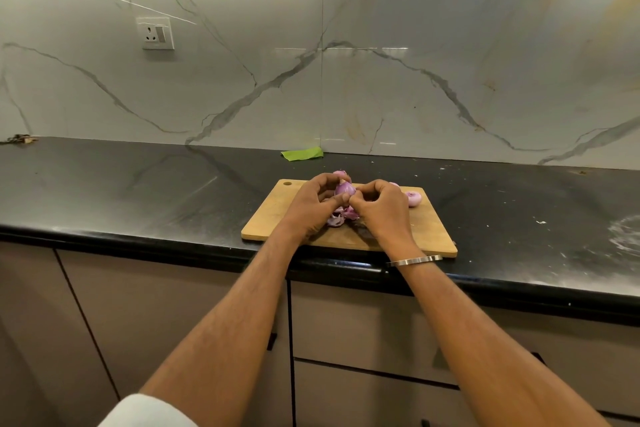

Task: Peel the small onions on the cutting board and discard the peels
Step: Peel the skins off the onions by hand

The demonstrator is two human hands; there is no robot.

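Observation:
A wooden cutting board (pixel 270 218) lies on the black counter. Above its middle my left hand (pixel 313 204) grips a small purple onion (pixel 345 188) between fingers and thumb. My right hand (pixel 379 206) pinches at the same onion from the right, fingers curled. Loose purple peels (pixel 341 217) lie on the board under the hands. Another small onion (pixel 414 198) rests on the board to the right, and one more onion (pixel 339 173) shows at the far edge behind my left hand. Part of the board is hidden by my hands.
The black counter (pixel 138 191) runs left and right, with white specks and a smear (pixel 623 236) at the right. A green scrap (pixel 302 153) lies against the marble backsplash behind the board. A wall socket (pixel 155 33) sits upper left. Cabinet fronts are below.

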